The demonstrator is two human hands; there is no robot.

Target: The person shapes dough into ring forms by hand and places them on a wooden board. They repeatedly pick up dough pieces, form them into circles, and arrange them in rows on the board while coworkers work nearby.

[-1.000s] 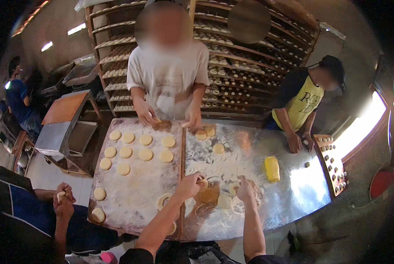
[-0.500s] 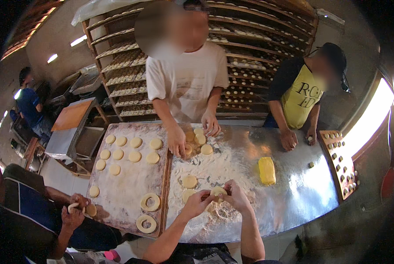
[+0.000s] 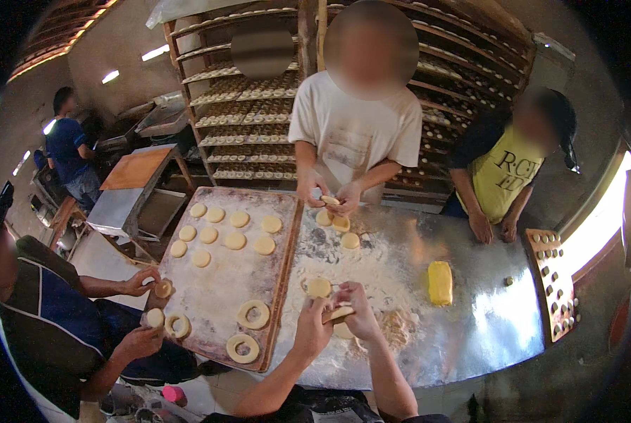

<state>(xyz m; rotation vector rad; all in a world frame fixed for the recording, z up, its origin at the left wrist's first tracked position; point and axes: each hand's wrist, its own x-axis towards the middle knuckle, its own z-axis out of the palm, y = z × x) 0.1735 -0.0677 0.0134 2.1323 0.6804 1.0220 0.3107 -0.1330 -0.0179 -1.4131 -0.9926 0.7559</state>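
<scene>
My left hand (image 3: 313, 326) and my right hand (image 3: 358, 311) meet over the floured metal table (image 3: 484, 331), both closed around one piece of dough (image 3: 341, 313) held between them. A flat round of dough (image 3: 319, 287) lies just beyond my left hand. Left of my hands a floured wooden board (image 3: 217, 289) carries two dough rings (image 3: 253, 314) near me and several flat dough rounds (image 3: 235, 241) farther off.
A person in a white shirt (image 3: 357, 134) shapes dough across the table. Another person in a yellow top (image 3: 502, 176) leans on the far right edge. A person on my left (image 3: 47, 317) holds dough pieces. A yellow block (image 3: 440, 282) and a holed tray (image 3: 551, 282) lie right. Racks (image 3: 252, 92) stand behind.
My hands have stayed together on the dough piece and lifted slightly. The person on my left has brought dough to the board's edge. The person opposite has raised both hands to a dough piece.
</scene>
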